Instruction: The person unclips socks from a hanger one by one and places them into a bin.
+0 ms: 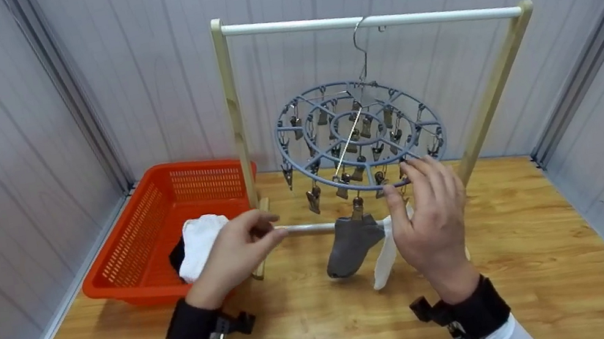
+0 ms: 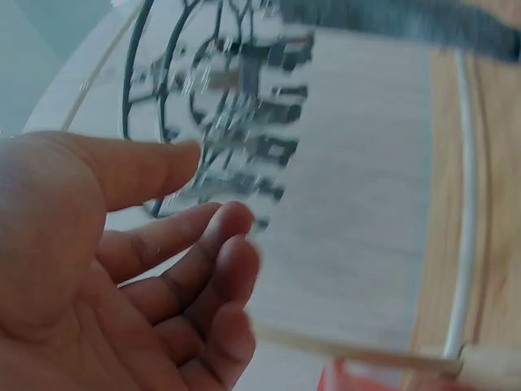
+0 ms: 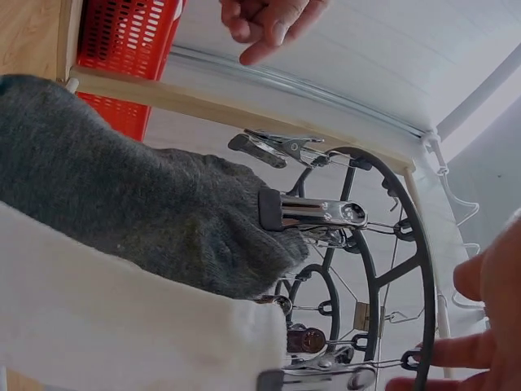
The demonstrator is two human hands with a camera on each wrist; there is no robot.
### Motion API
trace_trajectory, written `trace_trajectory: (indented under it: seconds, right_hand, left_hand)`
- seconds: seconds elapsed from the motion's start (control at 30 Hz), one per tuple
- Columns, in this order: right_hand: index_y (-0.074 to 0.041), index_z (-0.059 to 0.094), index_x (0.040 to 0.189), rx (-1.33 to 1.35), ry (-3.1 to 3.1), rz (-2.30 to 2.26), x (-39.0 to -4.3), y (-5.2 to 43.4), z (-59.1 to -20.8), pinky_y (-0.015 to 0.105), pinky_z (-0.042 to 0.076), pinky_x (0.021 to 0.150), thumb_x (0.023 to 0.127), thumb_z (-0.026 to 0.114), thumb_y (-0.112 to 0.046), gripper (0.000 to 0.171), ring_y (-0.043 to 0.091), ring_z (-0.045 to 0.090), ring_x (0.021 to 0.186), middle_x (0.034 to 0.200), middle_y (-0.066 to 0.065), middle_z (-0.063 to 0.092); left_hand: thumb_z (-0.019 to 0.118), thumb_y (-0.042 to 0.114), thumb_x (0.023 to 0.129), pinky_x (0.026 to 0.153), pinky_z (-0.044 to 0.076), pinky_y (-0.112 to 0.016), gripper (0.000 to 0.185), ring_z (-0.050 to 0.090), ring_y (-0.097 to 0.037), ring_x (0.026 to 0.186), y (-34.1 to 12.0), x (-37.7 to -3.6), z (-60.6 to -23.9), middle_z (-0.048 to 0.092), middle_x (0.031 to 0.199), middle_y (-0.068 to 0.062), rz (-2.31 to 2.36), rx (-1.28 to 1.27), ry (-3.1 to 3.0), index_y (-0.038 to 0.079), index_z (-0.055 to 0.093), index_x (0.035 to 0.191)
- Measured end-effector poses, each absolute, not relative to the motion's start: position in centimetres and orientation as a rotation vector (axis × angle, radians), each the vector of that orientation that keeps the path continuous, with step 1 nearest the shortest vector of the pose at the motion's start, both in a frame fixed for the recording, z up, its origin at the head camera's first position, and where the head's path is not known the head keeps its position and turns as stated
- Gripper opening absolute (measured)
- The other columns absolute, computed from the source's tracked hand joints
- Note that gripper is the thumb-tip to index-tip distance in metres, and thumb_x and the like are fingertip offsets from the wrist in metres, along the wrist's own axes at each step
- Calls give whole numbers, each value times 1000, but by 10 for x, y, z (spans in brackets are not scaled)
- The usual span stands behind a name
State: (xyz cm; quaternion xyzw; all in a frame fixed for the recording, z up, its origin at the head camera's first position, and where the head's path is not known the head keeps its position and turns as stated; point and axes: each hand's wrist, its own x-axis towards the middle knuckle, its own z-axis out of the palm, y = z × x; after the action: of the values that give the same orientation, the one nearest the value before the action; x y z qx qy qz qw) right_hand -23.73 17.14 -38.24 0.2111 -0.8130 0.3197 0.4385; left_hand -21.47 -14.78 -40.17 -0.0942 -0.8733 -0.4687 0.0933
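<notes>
Your right hand point(image 1: 431, 215) is raised with fingers spread, fingertips touching the rim of the round grey plastic clip hanger point(image 1: 359, 134). A dark grey sock point(image 1: 352, 244) and a white sock point(image 1: 387, 257) hang clipped beneath it. Your left hand point(image 1: 236, 252) holds nothing, fingers loosely curled, beside the orange plastic basket point(image 1: 164, 231) on the wooden counter point(image 1: 329, 326).

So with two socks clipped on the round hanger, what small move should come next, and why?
Probably the left hand reaching back to the orange basket for the white sock lying there. It holds nothing and hovers beside the basket, while the grey sock and a white one already hang from the clip hanger, where the right hand touches the rim.
</notes>
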Motion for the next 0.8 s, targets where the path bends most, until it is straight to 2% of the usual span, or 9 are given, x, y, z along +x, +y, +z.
trace_trajectory:
  seconds: [0.13, 0.3, 0.4, 0.47, 0.57, 0.7, 0.8]
  right_hand:
    - [6, 71, 134, 571, -2039, 770, -237, 170, -385, 68, 26, 127, 109, 69, -25, 40, 48, 57, 140, 135, 25, 72]
    - [4, 72, 136, 635, -2068, 762, -233, 167, -387, 62, 30, 127, 111, 69, -26, 38, 44, 58, 140, 136, 22, 72]
    - [2, 72, 137, 677, -2067, 769, -231, 166, -387, 57, 34, 126, 111, 69, -26, 37, 40, 60, 138, 137, 20, 72]
    - [1, 72, 138, 711, -2056, 780, -229, 164, -387, 55, 35, 125, 111, 70, -25, 37, 39, 61, 136, 137, 19, 72]
    - [-1, 71, 141, 763, -2044, 794, -227, 163, -387, 51, 34, 126, 112, 69, -23, 36, 35, 61, 136, 138, 17, 71]
    - [-2, 70, 144, 826, -2030, 828, -225, 163, -386, 48, 36, 125, 112, 69, -20, 36, 33, 61, 137, 141, 15, 70]
    - [-2, 71, 142, 858, -2024, 857, -224, 164, -384, 50, 40, 121, 111, 70, -18, 35, 33, 62, 135, 141, 14, 70]
  left_hand:
    - [84, 30, 103, 89, 57, -43, 39, 70, -20, 105, -127, -216, -412, 77, 114, -1, -1425, -358, -2621, 10, 75, 134]
    - [85, 34, 102, 102, 57, -49, 52, 68, -28, 126, -104, -217, -428, 74, 136, -10, -1414, -442, -2664, 9, 68, 144]
    - [87, 32, 100, 115, 51, -55, 64, 62, -33, 140, -94, -218, -437, 68, 150, -13, -1491, -467, -2676, 8, 61, 153]
    - [88, 30, 99, 121, 45, -57, 70, 60, -33, 143, -90, -218, -442, 66, 153, -13, -1567, -454, -2675, 9, 56, 158]
    - [89, 28, 98, 123, 41, -61, 77, 63, -32, 139, -86, -220, -449, 71, 145, -11, -1668, -435, -2643, 9, 50, 163]
    - [90, 29, 97, 116, 46, -65, 78, 68, -31, 125, -84, -222, -453, 76, 129, -8, -1749, -434, -2594, 5, 51, 160]
    - [92, 28, 95, 111, 51, -63, 74, 68, -29, 120, -81, -223, -453, 75, 125, -8, -1795, -412, -2570, 2, 56, 155]
